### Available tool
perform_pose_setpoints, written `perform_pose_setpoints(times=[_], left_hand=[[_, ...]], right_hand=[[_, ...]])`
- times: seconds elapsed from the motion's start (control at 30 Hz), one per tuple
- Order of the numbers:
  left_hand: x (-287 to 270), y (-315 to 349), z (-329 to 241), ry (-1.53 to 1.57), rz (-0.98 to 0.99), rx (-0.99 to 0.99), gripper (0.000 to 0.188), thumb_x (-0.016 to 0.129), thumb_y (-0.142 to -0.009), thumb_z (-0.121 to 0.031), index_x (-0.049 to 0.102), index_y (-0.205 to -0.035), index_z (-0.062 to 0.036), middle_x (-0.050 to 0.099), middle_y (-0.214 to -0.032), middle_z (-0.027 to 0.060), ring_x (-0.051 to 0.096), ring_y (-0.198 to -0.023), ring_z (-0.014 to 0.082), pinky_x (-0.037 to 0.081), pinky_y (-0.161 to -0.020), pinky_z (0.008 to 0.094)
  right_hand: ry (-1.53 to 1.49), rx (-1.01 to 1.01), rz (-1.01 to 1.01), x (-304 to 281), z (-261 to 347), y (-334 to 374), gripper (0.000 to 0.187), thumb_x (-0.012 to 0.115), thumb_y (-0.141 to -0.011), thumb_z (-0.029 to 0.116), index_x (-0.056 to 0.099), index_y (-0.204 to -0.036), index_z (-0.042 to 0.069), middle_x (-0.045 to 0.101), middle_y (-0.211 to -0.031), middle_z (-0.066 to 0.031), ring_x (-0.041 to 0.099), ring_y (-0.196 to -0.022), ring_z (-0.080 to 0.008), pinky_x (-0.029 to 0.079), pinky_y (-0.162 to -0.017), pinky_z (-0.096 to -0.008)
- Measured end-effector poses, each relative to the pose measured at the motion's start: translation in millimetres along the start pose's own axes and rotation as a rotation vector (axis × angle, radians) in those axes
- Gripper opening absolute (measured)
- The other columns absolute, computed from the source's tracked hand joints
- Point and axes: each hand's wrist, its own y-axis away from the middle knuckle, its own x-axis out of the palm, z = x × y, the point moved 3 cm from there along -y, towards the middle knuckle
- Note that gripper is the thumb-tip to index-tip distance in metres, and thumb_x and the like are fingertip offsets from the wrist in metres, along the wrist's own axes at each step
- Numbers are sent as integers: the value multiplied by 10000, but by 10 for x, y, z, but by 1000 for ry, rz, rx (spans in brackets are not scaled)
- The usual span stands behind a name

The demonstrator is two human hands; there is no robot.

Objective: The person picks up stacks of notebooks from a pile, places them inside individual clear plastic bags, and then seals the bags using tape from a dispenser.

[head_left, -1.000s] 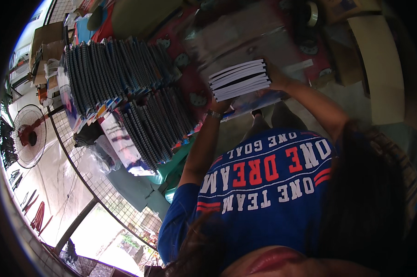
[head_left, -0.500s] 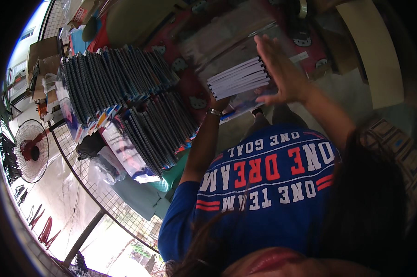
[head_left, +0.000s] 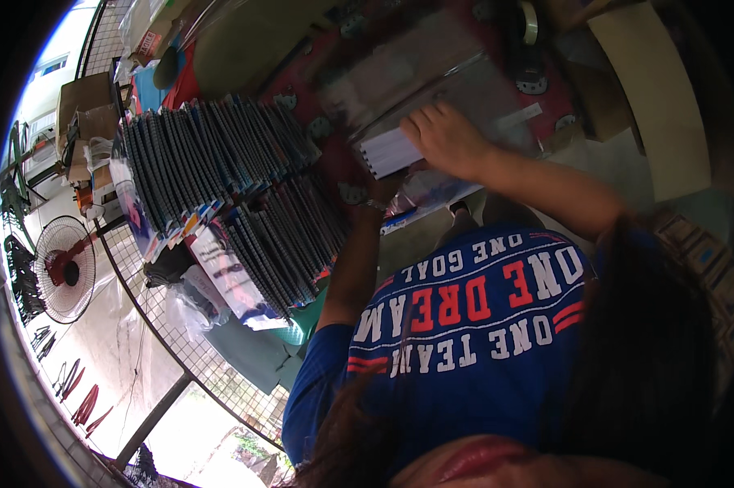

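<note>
A small stack of slim white paper pads [head_left: 387, 153], with black bits along the left edge, lies between my hands over the table. My left hand [head_left: 389, 187] is in shadow at the stack's near left side and grips it from below; its fingers are mostly hidden. My right hand [head_left: 447, 140] is closed over the stack's right end, fingers bent and knuckles up, covering that part. Beneath is a clear plastic sheet or bag [head_left: 432, 77] spread over a red patterned cloth [head_left: 298, 81].
Two tall rows of black coil-bound books [head_left: 212, 154] stand at the left. A roll of tape [head_left: 531, 23] sits at the far right, near a curved cream board [head_left: 655, 98]. A fan [head_left: 65, 268] and a wire mesh [head_left: 212, 370] are farther left.
My right hand has gone from spread fingers beside the stack to closed over its right end. The stack has shifted slightly left, its fanned pads now closer together.
</note>
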Motion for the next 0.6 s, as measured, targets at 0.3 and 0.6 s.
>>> perform_pose_setpoints(times=[0.3,0.6], left_hand=[[-1229,-1143,-754,512,-23,-452,613,712,-770,-114,481,-1335,-55,585,-1197,99,577,-1040,201,499,-755,312],[-597,-1233,-191,839,-303,-960,459,658,-789,-180,536,-1200,-16,608,-1119,116,593,-964,251,495,-773,369]], right_hand=[[-845,721,-62,643,-1312,-409,852,595,-738,714,613,-1041,-81,659,-944,-254,642,-945,-359,496,-817,-393],[-936,899,37,1271,-1464,-516,833,581,-699,766,658,-855,-48,659,-916,-248,648,-918,-351,479,-802,-388]])
